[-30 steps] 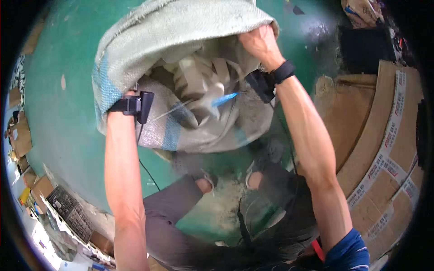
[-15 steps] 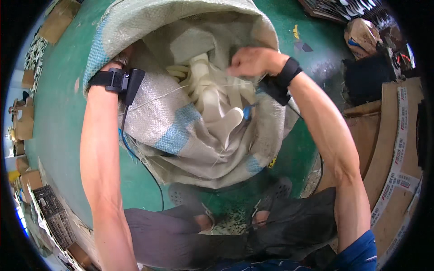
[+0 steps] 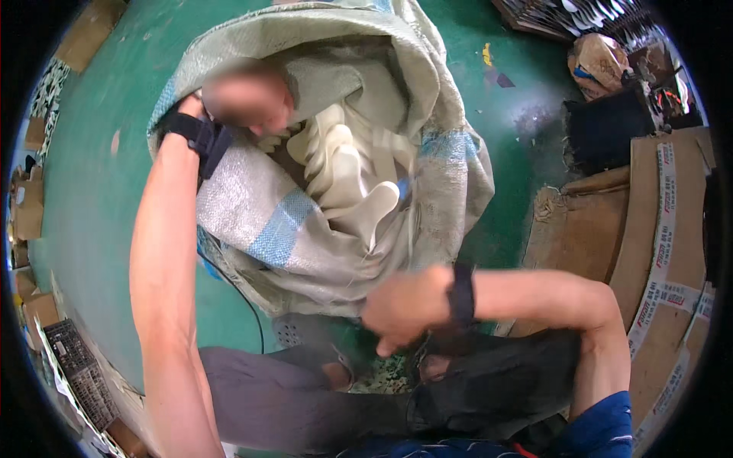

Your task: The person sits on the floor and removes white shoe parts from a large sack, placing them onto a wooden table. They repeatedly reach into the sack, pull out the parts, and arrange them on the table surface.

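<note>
A pale woven sack (image 3: 229,217) with blue stripes stands open on the floor in front of me. Inside it several cream-coloured, smooth curved pieces with rounded ends (image 3: 343,169) lie stacked on one another. At the sack's left side my left hand (image 3: 248,95) is inside the mouth, beside the folded-back rim; a blur covers its fingers. My right hand (image 3: 406,305) is outside the sack, over its near edge and above my knees. Motion smears its fingers, and I make out nothing held in it. Both wrists wear black straps.
Flattened cardboard (image 3: 653,252) with printed tape lies to the right. Beyond it are a dark box (image 3: 607,133) and a crumpled brown paper bag (image 3: 598,65). Black crates (image 3: 80,366) and cartons line the left side. A dark cable (image 3: 248,305) runs beside the sack.
My right hand has come out of the sack's mouth and down toward me. The left hand shows more inside the rim. The sack's right side now stands higher, and more pieces show.
</note>
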{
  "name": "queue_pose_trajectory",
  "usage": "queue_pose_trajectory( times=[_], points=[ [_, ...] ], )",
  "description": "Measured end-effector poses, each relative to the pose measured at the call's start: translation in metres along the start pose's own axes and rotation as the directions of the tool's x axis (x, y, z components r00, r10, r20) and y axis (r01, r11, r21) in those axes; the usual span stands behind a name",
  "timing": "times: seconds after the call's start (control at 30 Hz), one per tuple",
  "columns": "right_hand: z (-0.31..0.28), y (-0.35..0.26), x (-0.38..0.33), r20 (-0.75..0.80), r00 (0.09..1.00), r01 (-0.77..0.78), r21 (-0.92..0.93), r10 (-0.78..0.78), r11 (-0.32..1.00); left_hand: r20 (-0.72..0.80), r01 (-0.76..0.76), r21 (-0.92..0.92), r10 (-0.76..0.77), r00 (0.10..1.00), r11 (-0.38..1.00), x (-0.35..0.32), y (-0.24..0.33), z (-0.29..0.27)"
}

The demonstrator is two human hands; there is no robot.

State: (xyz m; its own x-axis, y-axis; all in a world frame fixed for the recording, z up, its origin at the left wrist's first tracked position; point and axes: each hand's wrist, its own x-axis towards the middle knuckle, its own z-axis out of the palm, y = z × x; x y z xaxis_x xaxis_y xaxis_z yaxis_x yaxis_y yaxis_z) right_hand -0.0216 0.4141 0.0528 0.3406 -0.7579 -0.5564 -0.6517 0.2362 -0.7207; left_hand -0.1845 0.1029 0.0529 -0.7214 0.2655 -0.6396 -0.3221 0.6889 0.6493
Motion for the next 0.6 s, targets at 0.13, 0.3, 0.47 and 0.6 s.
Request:
queue_pose_trajectory(
  times=[0.13, 0.3, 0.47, 0.6],
  points=[
    [-0.011, -0.033, -0.011, 0.044, 0.991, -0.125, -0.005, 0.125, 0.992, 0.396, 0.233, 0.053, -0.235, 0.888, 0.971, 0.034, -0.029, 0.041],
    [-0.049, 0.064, -0.029, -0.932, 0.359, -0.617, -0.277, -0.05, 0.737, -0.005, 0.15, 0.717, -0.21, 0.978, 0.681, 0.086, -0.078, 0.054],
    [-0.034, 0.103, -0.02, -0.739, 0.565, -0.621, -0.087, 0.368, 0.779, -0.289, -0.009, 0.779, 0.372, 0.882, 0.627, 0.089, -0.032, 0.014],
    [-0.05, 0.089, 0.006, -0.855, 0.448, -0.582, -0.058, 0.26, 0.811, -0.598, -0.077, 0.635, 0.552, 0.581, 0.769, 0.086, 0.007, -0.01]
  ],
)
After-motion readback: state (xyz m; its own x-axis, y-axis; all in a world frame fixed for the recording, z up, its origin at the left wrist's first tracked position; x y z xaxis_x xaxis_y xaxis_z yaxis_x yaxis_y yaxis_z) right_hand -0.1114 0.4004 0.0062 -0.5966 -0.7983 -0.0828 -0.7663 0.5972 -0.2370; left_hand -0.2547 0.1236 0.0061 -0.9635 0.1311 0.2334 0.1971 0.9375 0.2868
